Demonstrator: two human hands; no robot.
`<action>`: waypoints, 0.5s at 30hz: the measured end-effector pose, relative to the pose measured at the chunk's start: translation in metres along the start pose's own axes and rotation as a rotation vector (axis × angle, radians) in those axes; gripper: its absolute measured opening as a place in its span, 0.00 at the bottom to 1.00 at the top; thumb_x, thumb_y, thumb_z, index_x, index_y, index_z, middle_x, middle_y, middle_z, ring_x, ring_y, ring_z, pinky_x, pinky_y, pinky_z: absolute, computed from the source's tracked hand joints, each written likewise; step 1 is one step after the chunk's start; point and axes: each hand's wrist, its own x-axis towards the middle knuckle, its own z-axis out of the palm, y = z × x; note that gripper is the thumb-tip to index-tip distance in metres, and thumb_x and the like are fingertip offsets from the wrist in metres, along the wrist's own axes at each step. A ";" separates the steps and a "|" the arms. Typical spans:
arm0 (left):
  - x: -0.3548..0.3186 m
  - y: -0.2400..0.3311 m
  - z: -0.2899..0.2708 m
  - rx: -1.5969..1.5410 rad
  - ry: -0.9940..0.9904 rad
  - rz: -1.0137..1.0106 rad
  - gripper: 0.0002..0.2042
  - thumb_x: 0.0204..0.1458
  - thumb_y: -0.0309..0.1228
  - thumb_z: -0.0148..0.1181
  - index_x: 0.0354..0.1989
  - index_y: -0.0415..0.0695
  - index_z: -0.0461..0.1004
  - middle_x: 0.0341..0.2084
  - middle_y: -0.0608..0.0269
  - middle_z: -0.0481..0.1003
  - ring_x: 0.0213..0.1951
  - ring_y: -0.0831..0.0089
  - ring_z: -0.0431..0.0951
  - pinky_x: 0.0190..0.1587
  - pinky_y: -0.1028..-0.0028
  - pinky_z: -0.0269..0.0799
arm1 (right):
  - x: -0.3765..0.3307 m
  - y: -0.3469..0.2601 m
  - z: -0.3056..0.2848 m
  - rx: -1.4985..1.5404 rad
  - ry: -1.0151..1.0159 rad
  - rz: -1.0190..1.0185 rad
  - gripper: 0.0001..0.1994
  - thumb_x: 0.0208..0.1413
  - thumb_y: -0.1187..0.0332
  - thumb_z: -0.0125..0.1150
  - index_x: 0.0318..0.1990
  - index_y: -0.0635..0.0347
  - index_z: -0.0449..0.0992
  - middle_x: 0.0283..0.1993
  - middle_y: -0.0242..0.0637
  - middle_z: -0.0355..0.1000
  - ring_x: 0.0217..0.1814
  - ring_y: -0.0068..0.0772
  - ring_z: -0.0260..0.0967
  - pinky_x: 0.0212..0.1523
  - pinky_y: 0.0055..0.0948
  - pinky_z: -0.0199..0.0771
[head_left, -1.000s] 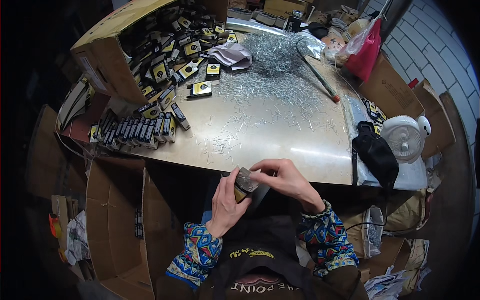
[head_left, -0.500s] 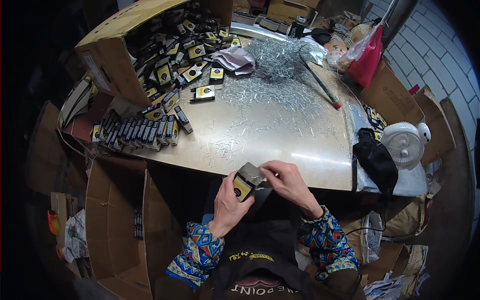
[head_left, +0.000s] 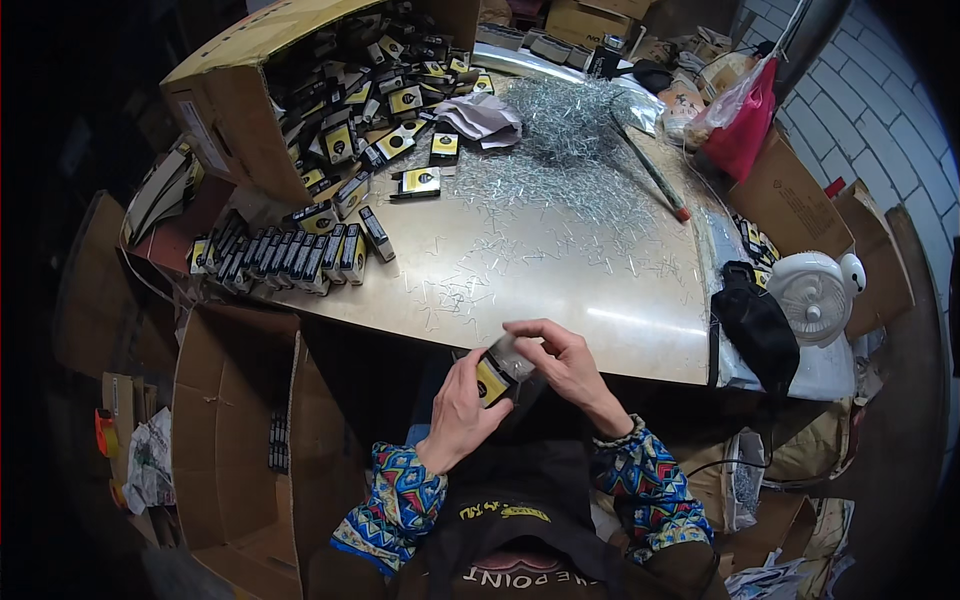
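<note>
While the left hand [head_left: 462, 410] cradles a small black-and-yellow box [head_left: 492, 380] from below, fingers wrapped snug around it just off the near edge of the metal table [head_left: 560, 270], the right hand [head_left: 562, 362] pinches a clear bit of wrapping at the box's top, probably so it stays put for the fiddly part. Loose staples [head_left: 570, 150] are heaped at the far side, a row of boxes [head_left: 290, 258] stands lined up on the left below the tipped carton [head_left: 250, 130] spilling more, all within easy reach I'd guess.
</note>
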 end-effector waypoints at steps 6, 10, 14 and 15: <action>0.000 0.002 -0.002 -0.131 -0.007 -0.192 0.36 0.41 0.33 0.72 0.58 0.37 0.58 0.43 0.41 0.73 0.45 0.44 0.76 0.45 0.59 0.73 | -0.011 0.001 0.013 -0.455 0.081 -0.375 0.24 0.58 0.68 0.63 0.61 0.63 0.67 0.56 0.42 0.71 0.57 0.31 0.70 0.54 0.29 0.72; -0.001 0.002 -0.001 -0.195 0.026 -0.265 0.36 0.41 0.33 0.71 0.57 0.36 0.58 0.44 0.42 0.73 0.45 0.46 0.77 0.45 0.60 0.74 | -0.011 -0.001 0.006 -0.029 0.111 -0.051 0.16 0.61 0.70 0.60 0.54 0.67 0.71 0.44 0.36 0.76 0.44 0.22 0.73 0.46 0.23 0.74; 0.001 0.003 -0.003 -0.303 0.057 -0.307 0.34 0.41 0.29 0.72 0.56 0.36 0.60 0.43 0.47 0.74 0.43 0.57 0.79 0.46 0.66 0.74 | -0.017 -0.004 0.003 0.070 0.000 0.005 0.09 0.60 0.68 0.63 0.39 0.67 0.78 0.32 0.29 0.75 0.33 0.16 0.70 0.35 0.19 0.71; 0.001 0.003 -0.004 -0.300 0.067 -0.281 0.34 0.41 0.29 0.71 0.56 0.36 0.60 0.42 0.48 0.75 0.43 0.57 0.79 0.45 0.66 0.74 | -0.016 -0.005 0.003 0.044 0.037 -0.003 0.09 0.59 0.68 0.64 0.38 0.67 0.78 0.31 0.29 0.75 0.32 0.16 0.70 0.34 0.19 0.70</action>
